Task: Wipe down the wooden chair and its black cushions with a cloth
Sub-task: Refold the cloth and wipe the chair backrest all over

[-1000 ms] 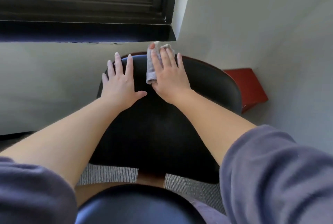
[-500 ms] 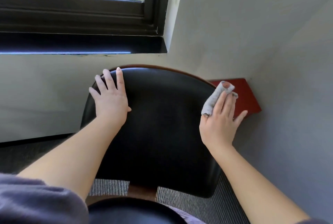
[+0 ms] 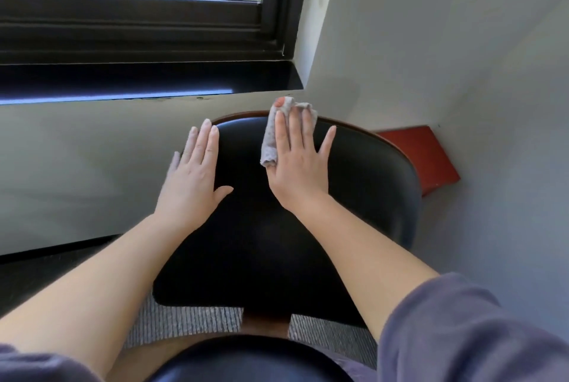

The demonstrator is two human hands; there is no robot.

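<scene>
Grey-purple sleeves (image 3: 462, 335) cover both upper arms at the near edge. Between them lies the black seat cushion (image 3: 249, 361). Just beyond it a wooden post (image 3: 266, 324) rises to the black back cushion (image 3: 277, 252). Ribbed grey carpet (image 3: 184, 321) shows on either side of the post.

Left hand (image 3: 194, 187): flat on the left part of the back cushion. Fingers are straight and together, with the thumb spread toward the centre. It holds nothing.

Right hand (image 3: 300, 169): flat on the upper centre of the back cushion. Fingers are straight and slightly spread, pressing the cloth (image 3: 271, 141) against the cushion. The thumb is hidden.

Cloth: grey, folded into a narrow strip. It lies under the index-finger side of the right hand and projects past that hand's left edge. Its long axis runs near to far, parallel to the fingers. The far end is bunched beyond the fingertips, over the wooden rim (image 3: 240, 114) that edges the cushion top.

Beyond the chair, a red object (image 3: 428, 157) sits against the wall on the right. A dark window sill (image 3: 147, 81) runs above and behind the chair on the left.
</scene>
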